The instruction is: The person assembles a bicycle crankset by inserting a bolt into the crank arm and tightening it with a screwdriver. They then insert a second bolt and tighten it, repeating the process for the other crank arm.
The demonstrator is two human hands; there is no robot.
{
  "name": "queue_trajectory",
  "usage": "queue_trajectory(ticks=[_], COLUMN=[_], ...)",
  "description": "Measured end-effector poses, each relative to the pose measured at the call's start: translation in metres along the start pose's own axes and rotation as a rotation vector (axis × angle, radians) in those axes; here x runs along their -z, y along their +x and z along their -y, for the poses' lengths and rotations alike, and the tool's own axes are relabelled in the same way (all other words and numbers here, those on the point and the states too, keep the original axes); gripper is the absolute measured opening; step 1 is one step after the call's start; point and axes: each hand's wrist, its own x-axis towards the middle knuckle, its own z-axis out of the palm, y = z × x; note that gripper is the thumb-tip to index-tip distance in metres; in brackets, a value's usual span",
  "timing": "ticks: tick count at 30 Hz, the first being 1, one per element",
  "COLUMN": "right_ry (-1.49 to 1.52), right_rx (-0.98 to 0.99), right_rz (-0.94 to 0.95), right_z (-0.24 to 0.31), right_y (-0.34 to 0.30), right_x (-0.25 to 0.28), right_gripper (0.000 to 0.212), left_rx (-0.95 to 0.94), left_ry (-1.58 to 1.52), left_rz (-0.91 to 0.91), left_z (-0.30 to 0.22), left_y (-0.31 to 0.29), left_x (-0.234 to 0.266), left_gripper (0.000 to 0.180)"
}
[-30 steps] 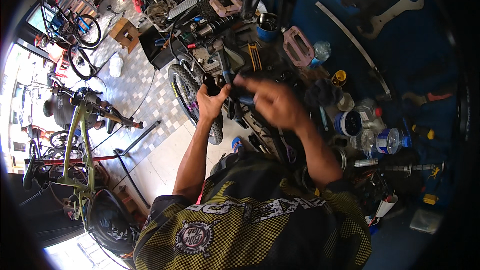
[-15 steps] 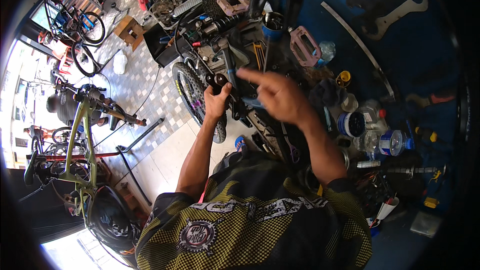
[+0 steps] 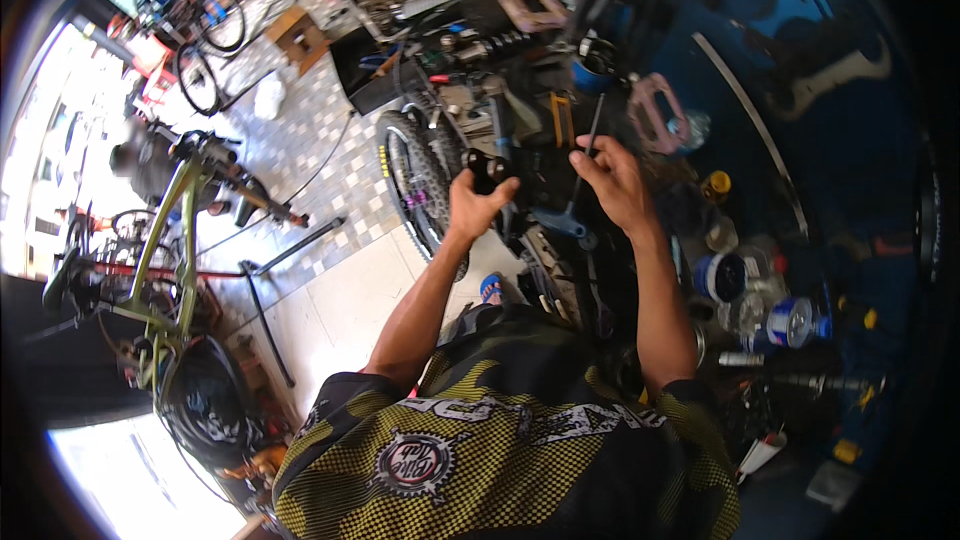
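Observation:
My left hand (image 3: 476, 208) is closed round a small black bicycle part (image 3: 488, 168) with shiny round ends, its thumb pointing right. Some of that part is hidden by my fingers, so I cannot tell its exact kind. My right hand (image 3: 618, 185) pinches the thin metal shaft of a T-handle wrench (image 3: 560, 222), whose blue handle hangs lower, between my hands. The shaft rises past my fingertips. Both hands are over a cluttered bench, with a bicycle wheel (image 3: 408, 168) with a knobby tyre to the left of my left hand.
Pink pedals (image 3: 655, 112), a blue cup (image 3: 592, 72) and an orange tool (image 3: 562, 120) lie beyond my hands. Plastic bottles (image 3: 792, 322) and jars stand at right. A green bicycle frame (image 3: 188, 230) stands on the left, near a crouching person (image 3: 148, 162).
The view has shifted, so the scene sits further right. My right hand's index finger, stretched out and blurred before, is now bent at the wrench shaft. My left hand keeps the black part.

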Motion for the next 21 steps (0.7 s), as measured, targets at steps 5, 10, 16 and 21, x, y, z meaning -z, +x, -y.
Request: queue_trajectory(ticks=[5,10,16,21], right_ry=[-0.235,-0.586,-0.522,-0.423], right_rx=[0.309,-0.058,-0.027,0.26], right_rz=[0.343,0.398,0.199,0.541], right_z=[0.049,-0.002,0.018,0.049], right_y=[-0.065,-0.059,0.007,-0.06], right_x=[-0.04,0.004,0.032,-0.008], right_gripper=[0.039,0.046,0.047,0.055], left_rx=[0.192,0.153,0.009,0.086], left_ry=[-0.227,-0.32,-0.071,-0.192], left_rz=[-0.119,-0.154,-0.01,-0.086], left_z=[0.009,0.001,0.02,0.007], left_y=[0.016,0.024,0.019,0.026], left_x=[-0.001,0.015,-0.003,-0.012], left_gripper=[0.043,0.041,0.043,0.045])
